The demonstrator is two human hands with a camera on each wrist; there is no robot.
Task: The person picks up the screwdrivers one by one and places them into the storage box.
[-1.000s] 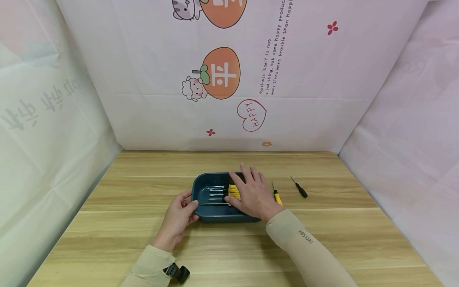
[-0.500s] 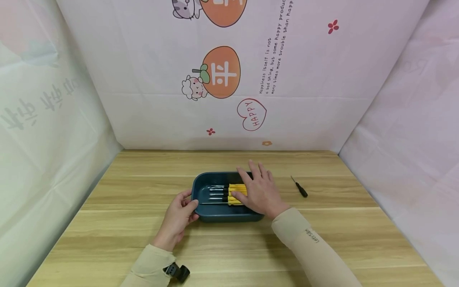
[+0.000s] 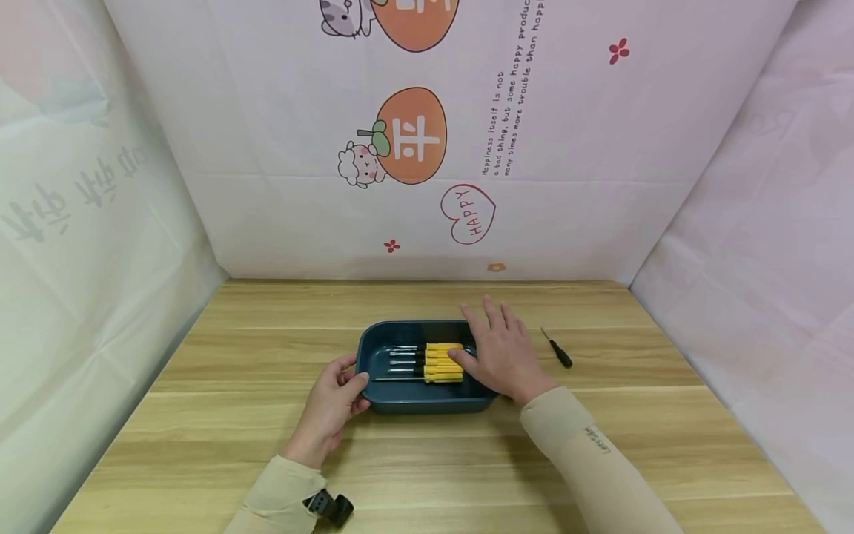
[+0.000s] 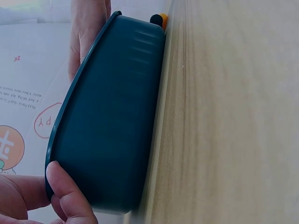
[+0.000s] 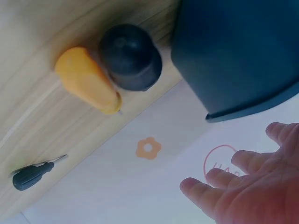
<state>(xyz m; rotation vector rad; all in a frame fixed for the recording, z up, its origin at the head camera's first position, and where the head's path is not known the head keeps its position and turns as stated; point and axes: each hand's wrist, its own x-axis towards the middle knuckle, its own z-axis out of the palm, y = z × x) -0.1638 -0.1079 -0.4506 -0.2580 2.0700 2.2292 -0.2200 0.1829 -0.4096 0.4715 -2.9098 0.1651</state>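
My left hand [image 3: 327,408] grips the left end of a dark blue box [image 3: 430,407], with its thumb over the rim. Several screwdrivers [image 3: 443,363] with yellow and black handles lie side by side in it, blades to the left. My right hand [image 3: 505,357] is over the right end of the box, fingers spread and nothing held; whether it touches the rim I cannot tell. Beyond that end, the right wrist view has a yellow handle [image 5: 86,79] beside a rounded black handle [image 5: 131,58] on the table. Both are hidden by my right hand in the head view.
A small black screwdriver [image 3: 560,353] lies on the wooden table [image 3: 267,326], right of my right hand. White printed sheeting [image 3: 280,185] stands behind the table and along both sides.
My right hand has moved right, uncovering more of the yellow handles in the box. It now covers the yellow screwdriver seen earlier on the table. The left hand and box have stayed put.
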